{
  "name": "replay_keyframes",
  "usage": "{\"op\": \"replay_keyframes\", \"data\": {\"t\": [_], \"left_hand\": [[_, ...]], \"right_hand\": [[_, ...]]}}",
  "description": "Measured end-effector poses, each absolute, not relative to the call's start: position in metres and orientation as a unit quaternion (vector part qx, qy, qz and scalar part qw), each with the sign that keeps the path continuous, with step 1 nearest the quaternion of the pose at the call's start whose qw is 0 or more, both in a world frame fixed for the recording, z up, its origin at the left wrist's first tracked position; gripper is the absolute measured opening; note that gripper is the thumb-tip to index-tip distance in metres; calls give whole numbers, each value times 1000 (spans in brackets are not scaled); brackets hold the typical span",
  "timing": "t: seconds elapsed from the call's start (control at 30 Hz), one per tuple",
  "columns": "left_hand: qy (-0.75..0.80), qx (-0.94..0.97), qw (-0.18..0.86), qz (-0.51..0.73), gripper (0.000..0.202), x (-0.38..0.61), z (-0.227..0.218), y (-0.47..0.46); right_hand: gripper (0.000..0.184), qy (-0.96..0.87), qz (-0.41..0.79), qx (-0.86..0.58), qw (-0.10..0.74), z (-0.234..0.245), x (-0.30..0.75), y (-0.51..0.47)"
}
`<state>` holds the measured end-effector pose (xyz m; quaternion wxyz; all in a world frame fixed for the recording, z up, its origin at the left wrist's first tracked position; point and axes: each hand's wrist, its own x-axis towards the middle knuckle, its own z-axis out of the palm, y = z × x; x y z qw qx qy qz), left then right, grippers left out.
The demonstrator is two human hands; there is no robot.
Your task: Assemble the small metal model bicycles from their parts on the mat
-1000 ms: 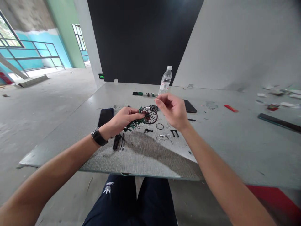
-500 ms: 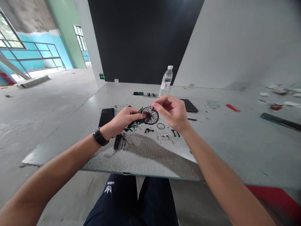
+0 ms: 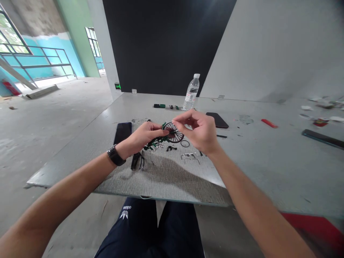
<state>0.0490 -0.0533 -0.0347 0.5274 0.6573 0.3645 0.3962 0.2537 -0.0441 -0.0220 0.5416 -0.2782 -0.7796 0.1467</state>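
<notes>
My left hand (image 3: 146,135) grips a model bicycle (image 3: 153,145) with a green frame, its thumb lying by the hub of the black spoked wheel (image 3: 176,135). With thumb and index finger pinched together, my right hand (image 3: 197,129) is at the top of the wheel's rim; whether a tiny part sits between those fingertips is hidden. Below on the table lie a thin black ring (image 3: 185,143), a small black part (image 3: 171,148) and several silvery bent pieces (image 3: 190,157). Nearer my left wrist are a black piece (image 3: 135,161) and a dark fork-like part (image 3: 142,161).
A water bottle (image 3: 191,92) stands at the back beside small green and black pieces (image 3: 159,106). One dark phone (image 3: 123,132) lies left, a dark flat slab (image 3: 217,120) behind my right hand. Farther right are a red object (image 3: 269,123) and a long dark bar (image 3: 322,139).
My right fingertips have shifted slightly left along the top of the wheel's rim. My left hand keeps its hold on the model bicycle. The whole view has drifted a little.
</notes>
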Motion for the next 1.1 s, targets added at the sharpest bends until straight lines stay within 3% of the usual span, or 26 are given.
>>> {"op": "replay_keyframes", "data": {"t": [0.53, 1.1], "left_hand": [[372, 640, 540, 400, 22, 51, -31, -55], [378, 630, 546, 402, 18, 51, -28, -57]], "right_hand": [[11, -840, 27, -234, 489, -22, 258, -45], [17, -855, 7, -226, 467, -22, 261, -43]]}}
